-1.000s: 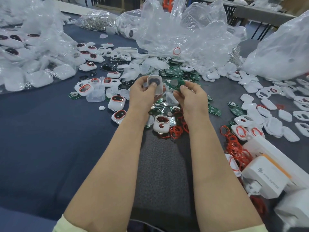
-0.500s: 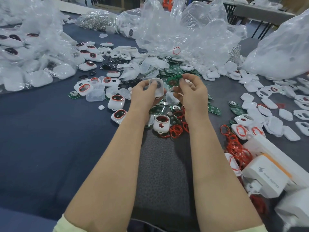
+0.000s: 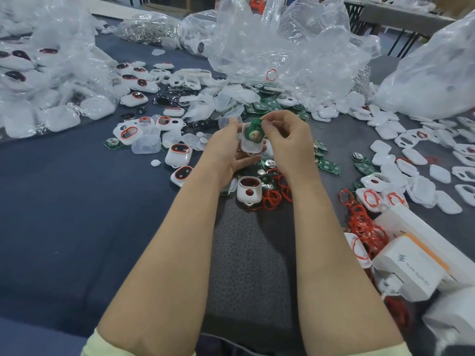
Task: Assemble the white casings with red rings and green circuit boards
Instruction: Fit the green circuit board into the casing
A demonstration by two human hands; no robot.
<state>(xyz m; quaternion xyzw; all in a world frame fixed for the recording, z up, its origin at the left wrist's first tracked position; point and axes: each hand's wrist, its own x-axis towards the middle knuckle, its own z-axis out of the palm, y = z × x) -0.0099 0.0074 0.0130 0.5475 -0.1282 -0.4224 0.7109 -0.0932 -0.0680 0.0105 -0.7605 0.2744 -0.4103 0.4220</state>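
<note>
Now the left hand (image 3: 223, 150) cups a white casing (image 3: 250, 147) above the counter (image 3: 77, 201), and the right hand (image 3: 290, 142) pinches a green board (image 3: 253, 131), tilted at its open mouth, the hands nearly touching. If the board goes in crooked, it may jam on the rim; a weak pinch could drop it among the loose boards (image 3: 327, 165) and red rings (image 3: 272, 197) below.

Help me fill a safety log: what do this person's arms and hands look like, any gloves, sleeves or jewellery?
No gloves: the left hand and right hand are bare, with no rings, watch or wristband visible. Both forearms are uncovered. Pale yellow fabric shows only at the bottom edge: the left sleeve and the right sleeve.
</note>
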